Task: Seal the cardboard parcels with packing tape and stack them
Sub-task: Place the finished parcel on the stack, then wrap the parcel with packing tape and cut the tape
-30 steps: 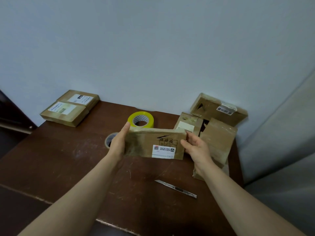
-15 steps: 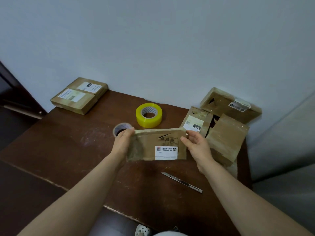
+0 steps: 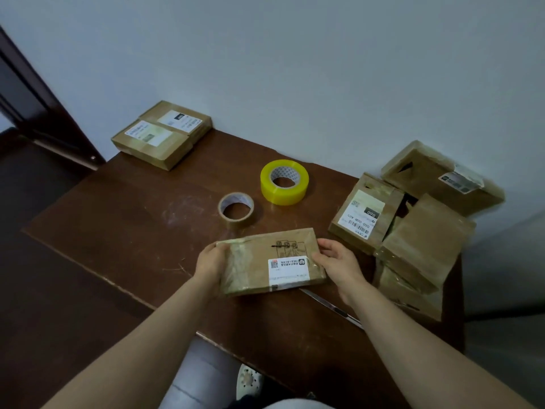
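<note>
Your left hand (image 3: 211, 262) at 9 o'clock and right hand (image 3: 339, 261) at 3 clasp the parcel (image 3: 271, 261) ends, steadying it label-up on the surface (image 3: 132, 231), likely for taping.

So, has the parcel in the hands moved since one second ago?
Yes. The parcel drew back from the yellow tape roll toward the knife, and now lies flatter.

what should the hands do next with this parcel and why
Probably let the parcel settle flat on the table and free the left hand for the small tape roll just behind it. The right hand and the left each grip an end, so neither holds tape; whether its seam is already sealed is hard to tell.
</note>
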Action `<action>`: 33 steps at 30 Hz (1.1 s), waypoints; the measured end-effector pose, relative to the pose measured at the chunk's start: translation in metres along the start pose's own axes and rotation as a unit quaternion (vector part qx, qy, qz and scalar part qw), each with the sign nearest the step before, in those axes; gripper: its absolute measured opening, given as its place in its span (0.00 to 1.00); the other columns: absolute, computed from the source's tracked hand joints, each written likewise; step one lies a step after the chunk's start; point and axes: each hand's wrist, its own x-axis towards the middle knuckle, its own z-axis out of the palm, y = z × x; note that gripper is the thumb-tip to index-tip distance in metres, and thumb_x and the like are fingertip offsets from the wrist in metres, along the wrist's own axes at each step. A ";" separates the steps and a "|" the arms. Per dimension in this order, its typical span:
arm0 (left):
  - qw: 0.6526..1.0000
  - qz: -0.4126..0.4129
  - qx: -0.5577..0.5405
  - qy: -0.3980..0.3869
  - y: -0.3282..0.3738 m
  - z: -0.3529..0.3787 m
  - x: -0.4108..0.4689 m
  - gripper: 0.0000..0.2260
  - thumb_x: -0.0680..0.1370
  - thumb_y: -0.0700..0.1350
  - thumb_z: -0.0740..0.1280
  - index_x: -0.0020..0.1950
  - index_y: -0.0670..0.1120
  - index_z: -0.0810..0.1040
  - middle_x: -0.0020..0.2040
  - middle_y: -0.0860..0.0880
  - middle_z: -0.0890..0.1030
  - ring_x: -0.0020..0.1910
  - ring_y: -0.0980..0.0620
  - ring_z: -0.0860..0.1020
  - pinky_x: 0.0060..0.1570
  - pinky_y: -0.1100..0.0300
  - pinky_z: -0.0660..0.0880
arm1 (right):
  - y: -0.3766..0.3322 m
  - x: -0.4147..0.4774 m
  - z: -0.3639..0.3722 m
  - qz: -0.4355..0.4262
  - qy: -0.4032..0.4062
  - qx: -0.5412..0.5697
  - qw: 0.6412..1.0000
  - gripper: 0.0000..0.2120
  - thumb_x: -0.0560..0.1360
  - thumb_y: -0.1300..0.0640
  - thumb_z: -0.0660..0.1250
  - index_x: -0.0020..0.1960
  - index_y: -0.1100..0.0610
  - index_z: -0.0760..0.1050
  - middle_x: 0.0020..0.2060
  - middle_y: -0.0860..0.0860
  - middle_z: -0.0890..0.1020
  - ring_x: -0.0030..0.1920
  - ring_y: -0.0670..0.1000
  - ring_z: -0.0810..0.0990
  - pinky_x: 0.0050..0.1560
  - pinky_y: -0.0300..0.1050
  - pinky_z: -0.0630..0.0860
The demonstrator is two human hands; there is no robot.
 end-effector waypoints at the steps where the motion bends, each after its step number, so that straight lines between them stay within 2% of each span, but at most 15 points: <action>1: 1.000 -0.003 -0.011 0.003 0.000 -0.003 -0.001 0.10 0.77 0.40 0.62 0.54 0.43 0.80 0.49 0.41 0.82 0.41 0.45 0.82 0.38 0.54 0.80 | 0.000 0.001 0.003 0.006 -0.003 0.003 1.000 0.21 0.75 0.64 0.68 0.68 0.58 0.72 0.59 0.54 0.78 0.52 0.47 0.78 0.43 0.36 0.74; 4: 0.998 -0.029 -0.063 -0.002 0.000 -0.011 -0.001 0.07 0.75 0.46 0.65 0.46 0.44 0.81 0.41 0.43 0.83 0.34 0.46 0.82 0.35 0.55 0.79 | 0.001 0.002 0.010 0.027 -0.013 0.015 0.999 0.26 0.73 0.68 0.69 0.70 0.58 0.69 0.63 0.55 0.77 0.60 0.51 0.77 0.52 0.42 0.76; 6: 0.992 -0.051 -0.112 -0.026 0.003 -0.016 0.000 0.15 0.75 0.55 0.65 0.46 0.44 0.81 0.40 0.44 0.84 0.39 0.44 0.83 0.42 0.50 0.80 | 0.002 0.002 0.012 0.020 -0.020 0.024 0.999 0.28 0.71 0.72 0.68 0.68 0.56 0.71 0.59 0.50 0.79 0.55 0.45 0.77 0.49 0.38 0.75; 8: 0.988 -0.036 -0.149 -0.031 0.007 -0.017 0.001 0.18 0.74 0.60 0.65 0.40 0.45 0.80 0.36 0.46 0.83 0.36 0.46 0.81 0.41 0.52 0.78 | 0.004 0.001 0.012 -0.006 -0.028 0.026 0.999 0.27 0.69 0.76 0.67 0.60 0.50 0.76 0.54 0.47 0.81 0.52 0.42 0.78 0.42 0.33 0.75; 11: 0.989 0.033 -0.142 -0.018 0.015 -0.011 -0.004 0.11 0.76 0.48 0.64 0.37 0.45 0.79 0.38 0.46 0.80 0.32 0.49 0.80 0.33 0.57 0.76 | 0.006 0.001 0.010 -0.052 0.003 0.031 0.998 0.27 0.67 0.77 0.69 0.47 0.44 0.78 0.48 0.45 0.83 0.51 0.45 0.79 0.44 0.33 0.73; 13: 0.989 0.062 -0.130 -0.035 0.021 -0.003 -0.007 0.10 0.76 0.45 0.62 0.44 0.47 0.83 0.47 0.46 0.82 0.39 0.47 0.82 0.42 0.53 0.79 | 0.006 0.001 0.006 -0.067 0.027 0.051 0.996 0.27 0.66 0.78 0.69 0.47 0.44 0.78 0.47 0.44 0.83 0.48 0.44 0.79 0.44 0.33 0.73; 16: 0.996 0.037 -0.068 -0.047 0.033 0.012 -0.012 0.17 0.79 0.54 0.61 0.63 0.46 0.78 0.57 0.45 0.80 0.54 0.44 0.80 0.58 0.49 0.75 | 0.003 -0.001 -0.006 -0.056 0.031 0.135 0.989 0.26 0.69 0.79 0.64 0.56 0.53 0.79 0.50 0.51 0.83 0.52 0.49 0.79 0.54 0.42 0.75; 18: 0.998 0.011 -0.016 -0.058 0.037 0.021 -0.013 0.18 0.81 0.52 0.59 0.65 0.42 0.73 0.55 0.43 0.79 0.52 0.44 0.79 0.51 0.55 0.75 | 0.002 -0.002 -0.017 -0.005 0.034 0.249 0.968 0.23 0.72 0.79 0.58 0.59 0.60 0.78 0.51 0.54 0.83 0.53 0.50 0.80 0.56 0.46 0.77; 20: 0.996 0.022 0.006 -0.089 0.040 0.028 -0.017 0.14 0.79 0.38 0.60 0.64 0.38 0.73 0.54 0.39 0.79 0.44 0.45 0.79 0.42 0.55 0.75 | 0.002 -0.006 -0.029 0.048 0.038 0.354 0.933 0.20 0.74 0.74 0.54 0.54 0.62 0.80 0.51 0.57 0.83 0.54 0.53 0.80 0.52 0.47 0.79; 22: 0.993 0.039 0.001 -0.112 0.039 0.033 -0.019 0.22 0.76 0.31 0.61 0.70 0.38 0.68 0.62 0.37 0.76 0.51 0.43 0.79 0.50 0.50 0.78 | 0.005 -0.010 -0.039 0.066 0.041 0.412 0.908 0.13 0.75 0.67 0.58 0.52 0.62 0.80 0.51 0.59 0.84 0.53 0.55 0.81 0.48 0.47 0.80; 24: 0.989 0.067 -0.002 -0.133 0.036 0.035 -0.020 0.34 0.75 0.30 0.64 0.78 0.42 0.55 0.71 0.41 0.68 0.63 0.42 0.74 0.62 0.46 0.73 | 0.008 -0.014 -0.042 0.072 0.042 0.394 0.915 0.10 0.76 0.64 0.63 0.54 0.58 0.79 0.49 0.56 0.85 0.51 0.54 0.83 0.45 0.47 0.78; 27: 0.961 0.157 0.106 -0.200 0.029 0.034 -0.022 0.43 0.72 0.26 0.66 0.79 0.45 0.46 0.69 0.47 0.71 0.64 0.50 0.72 0.62 0.52 0.72 | 0.015 -0.013 -0.046 0.064 0.051 0.382 0.921 0.22 0.74 0.72 0.60 0.62 0.52 0.74 0.53 0.54 0.83 0.54 0.53 0.80 0.51 0.49 0.76; 30: 0.912 0.265 0.271 -0.161 0.021 0.033 -0.023 0.37 0.69 0.25 0.65 0.75 0.47 0.61 0.57 0.52 0.76 0.59 0.53 0.74 0.53 0.62 0.72 | 0.018 -0.013 -0.047 0.061 0.053 0.433 0.898 0.33 0.68 0.81 0.54 0.61 0.53 0.76 0.53 0.53 0.83 0.54 0.50 0.81 0.50 0.43 0.78; 32: 0.910 0.290 0.266 -0.134 0.016 0.031 -0.022 0.26 0.70 0.26 0.64 0.60 0.51 0.72 0.49 0.54 0.78 0.51 0.54 0.77 0.44 0.66 0.72 | 0.016 -0.012 -0.042 0.049 0.037 0.444 0.894 0.31 0.64 0.81 0.56 0.54 0.54 0.80 0.50 0.51 0.85 0.51 0.48 0.83 0.44 0.39 0.80; 33: 0.914 0.295 0.249 -0.128 0.013 0.030 -0.021 0.22 0.70 0.26 0.65 0.53 0.51 0.73 0.46 0.54 0.78 0.47 0.55 0.77 0.40 0.66 0.71 | 0.015 -0.011 -0.039 0.040 0.029 0.446 0.894 0.29 0.62 0.80 0.58 0.51 0.54 0.81 0.49 0.51 0.85 0.50 0.47 0.83 0.42 0.37 0.80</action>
